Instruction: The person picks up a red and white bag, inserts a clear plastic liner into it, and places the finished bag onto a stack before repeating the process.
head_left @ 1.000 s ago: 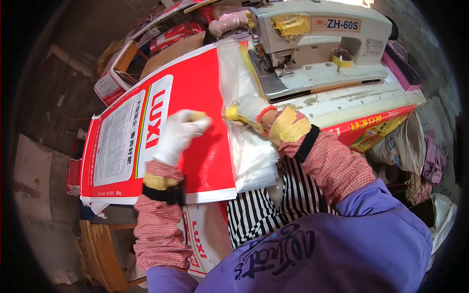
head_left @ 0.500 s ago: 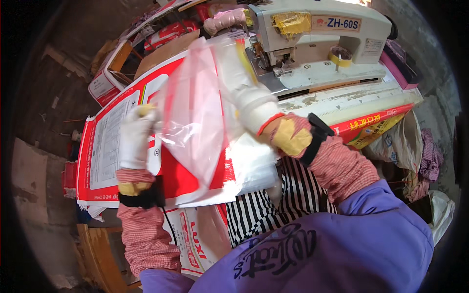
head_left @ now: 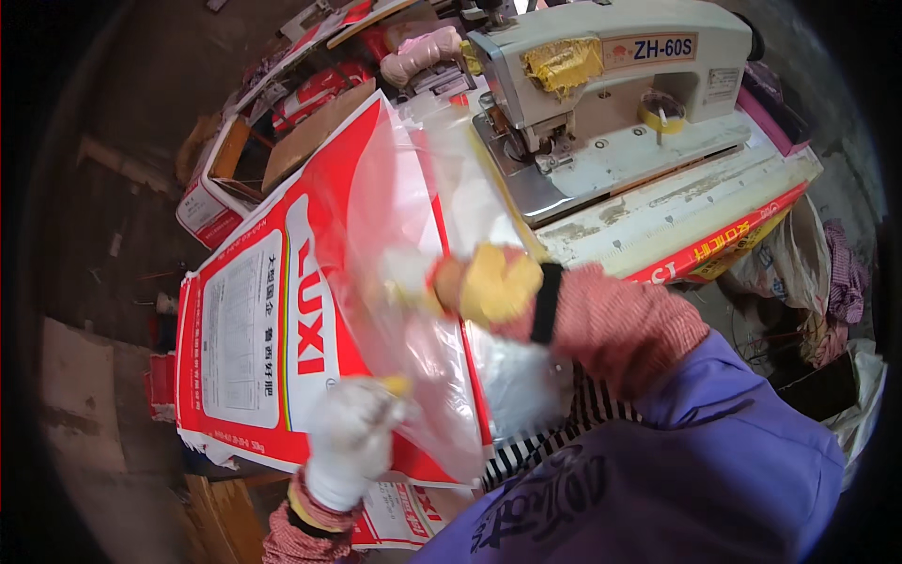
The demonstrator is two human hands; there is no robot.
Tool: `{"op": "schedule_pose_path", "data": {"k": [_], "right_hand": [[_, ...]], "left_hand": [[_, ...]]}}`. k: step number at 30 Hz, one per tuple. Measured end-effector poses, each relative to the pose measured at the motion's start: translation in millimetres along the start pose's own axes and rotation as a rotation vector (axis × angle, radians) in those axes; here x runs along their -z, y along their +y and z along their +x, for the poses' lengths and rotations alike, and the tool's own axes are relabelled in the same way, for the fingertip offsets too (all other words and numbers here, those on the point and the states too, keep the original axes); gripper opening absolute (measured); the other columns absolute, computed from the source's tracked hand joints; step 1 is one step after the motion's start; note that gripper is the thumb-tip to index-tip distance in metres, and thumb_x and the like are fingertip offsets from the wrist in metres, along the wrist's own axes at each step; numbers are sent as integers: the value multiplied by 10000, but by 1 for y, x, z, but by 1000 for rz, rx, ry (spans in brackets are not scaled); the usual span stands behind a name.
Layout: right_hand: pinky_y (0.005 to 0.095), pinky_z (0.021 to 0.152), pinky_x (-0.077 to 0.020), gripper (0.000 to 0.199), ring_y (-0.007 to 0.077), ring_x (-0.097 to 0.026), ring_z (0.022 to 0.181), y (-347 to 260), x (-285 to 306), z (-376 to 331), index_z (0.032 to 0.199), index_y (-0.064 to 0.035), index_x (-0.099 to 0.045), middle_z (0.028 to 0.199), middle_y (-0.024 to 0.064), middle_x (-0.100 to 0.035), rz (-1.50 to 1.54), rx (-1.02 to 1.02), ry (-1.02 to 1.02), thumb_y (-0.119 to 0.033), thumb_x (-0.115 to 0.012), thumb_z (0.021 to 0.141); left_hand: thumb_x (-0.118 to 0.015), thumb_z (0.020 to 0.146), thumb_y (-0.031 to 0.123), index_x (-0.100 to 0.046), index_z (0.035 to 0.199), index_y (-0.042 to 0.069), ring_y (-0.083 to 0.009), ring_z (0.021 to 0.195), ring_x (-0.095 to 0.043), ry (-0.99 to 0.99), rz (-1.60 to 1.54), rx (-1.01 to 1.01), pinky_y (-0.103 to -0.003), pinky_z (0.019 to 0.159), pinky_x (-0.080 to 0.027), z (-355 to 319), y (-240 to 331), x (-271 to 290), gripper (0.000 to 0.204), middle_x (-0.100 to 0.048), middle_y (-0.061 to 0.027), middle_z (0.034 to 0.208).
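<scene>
A sheet of clear plastic film (head_left: 427,376) lies loosely over a stack of red and white printed sacks (head_left: 352,174). My left hand (head_left: 349,434), in a white glove with a yellow fingertip, is closed at the film's near left edge, with film at its fingertips. My right hand (head_left: 413,277), also gloved, is over the middle of the film. Motion smears its fingers, so its grip cannot be made out. More folded clear plastic (head_left: 517,385) lies under my right forearm, by my striped lap.
A white sewing machine (head_left: 611,89) stands at the far right on a worn table (head_left: 676,202), with a yellow tape roll (head_left: 660,111) on it. Pink thread (head_left: 420,56) sits at the back. An open carton (head_left: 221,193) is beyond the sacks. Bags and cloth hang at the right.
My right hand has swept left and nearer from the machine side, across the film. My left hand has moved right and nearer. The film has shifted, uncovering more of the sack's print.
</scene>
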State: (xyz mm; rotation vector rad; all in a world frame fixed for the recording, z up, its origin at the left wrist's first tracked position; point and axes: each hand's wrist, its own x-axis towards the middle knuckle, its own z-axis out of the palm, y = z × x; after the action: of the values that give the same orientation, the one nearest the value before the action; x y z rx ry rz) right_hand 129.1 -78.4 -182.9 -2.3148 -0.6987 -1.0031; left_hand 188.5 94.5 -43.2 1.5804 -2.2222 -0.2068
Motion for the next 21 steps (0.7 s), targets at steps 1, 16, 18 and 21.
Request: {"op": "schedule_pose_path", "data": {"k": [1,16,18,21], "right_hand": [[351,584,-468,155,215,-571,660,23,18,5,776,-75,-607,779,87,-613,214,-36,177,-220,-582,728],[304,851,-406,522,217,-533,919,55,103,12,1278,-69,-412,1054,144,-563,370,-1058,1009,-416,-466,891],[330,608,-421,816,229,-502,666,74,126,26,1358,-28,-235,769,109,-550,226,-1097,1028,-555,-517,802],[366,679,-436,822,293,-551,815,94,117,33,1367,-32,-209,884,164,-578,344,-1087,1172,-548,-513,805]], "left_hand": [[-586,729,75,-577,703,14,-260,625,-554,-159,-16,-47,-321,565,-441,-5,-7,-9,67,-562,-120,677],[-549,723,74,-583,841,53,-263,718,-586,-1112,-393,-311,-328,629,-475,44,-4,-27,125,-581,-100,768],[-534,739,98,-570,818,79,-259,701,-582,-1278,-319,-400,-320,635,-470,17,-25,-36,89,-577,-77,762],[-552,758,95,-571,830,86,-253,691,-577,-1250,-395,-379,-322,628,-473,70,-5,-16,75,-579,-68,758]]}}
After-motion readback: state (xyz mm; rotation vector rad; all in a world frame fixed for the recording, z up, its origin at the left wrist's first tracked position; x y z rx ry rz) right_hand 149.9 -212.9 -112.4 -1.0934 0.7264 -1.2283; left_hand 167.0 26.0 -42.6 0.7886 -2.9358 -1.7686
